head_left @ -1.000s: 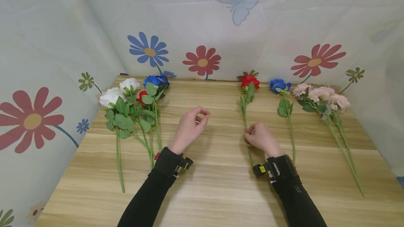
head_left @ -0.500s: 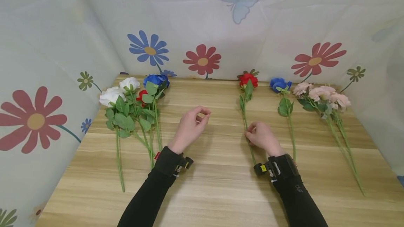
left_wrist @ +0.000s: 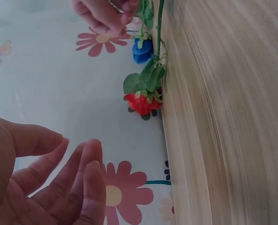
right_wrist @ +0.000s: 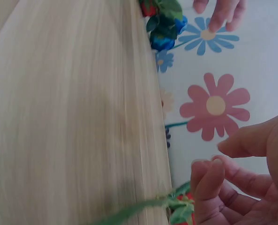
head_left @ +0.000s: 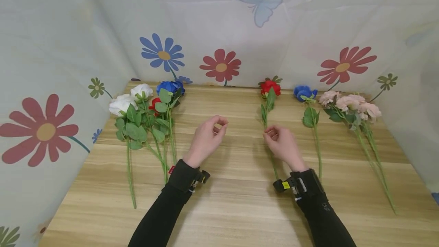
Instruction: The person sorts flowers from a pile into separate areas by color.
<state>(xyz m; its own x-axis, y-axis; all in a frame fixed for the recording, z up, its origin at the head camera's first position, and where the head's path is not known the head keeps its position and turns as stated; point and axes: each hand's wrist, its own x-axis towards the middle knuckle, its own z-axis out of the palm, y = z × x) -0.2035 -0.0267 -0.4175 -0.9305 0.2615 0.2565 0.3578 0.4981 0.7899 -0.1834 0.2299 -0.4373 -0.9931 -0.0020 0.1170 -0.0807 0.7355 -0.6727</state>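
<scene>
My left hand (head_left: pixel 207 140) hovers over the middle of the table, fingers loosely bent and nothing between them; the left wrist view shows its thumb apart from the fingertips. Over the stem of a red rose (head_left: pixel 270 88) is my right hand (head_left: pixel 282 146), which hides part of that stem. In the right wrist view the fingers (right_wrist: pixel 209 180) are loosely curved, with a gap below the thumb and no stem in it. The red rose lies on the table, bloom toward the back. Right of it lies a blue rose (head_left: pixel 304 92) with a green stem.
On the left of the wooden table (head_left: pixel 226 209) lie white roses (head_left: pixel 121 105), a red rose (head_left: pixel 155 106) and blue roses (head_left: pixel 170 87), stems overlapping. Pale pink flowers (head_left: pixel 350 102) lie at the right. A flower-printed curtain (head_left: pixel 192 18) stands behind the table.
My right hand has let go of the red rose's stem and lifted slightly away from it. The rose lies nearly where it was, shifted slightly. My left hand has stayed in place.
</scene>
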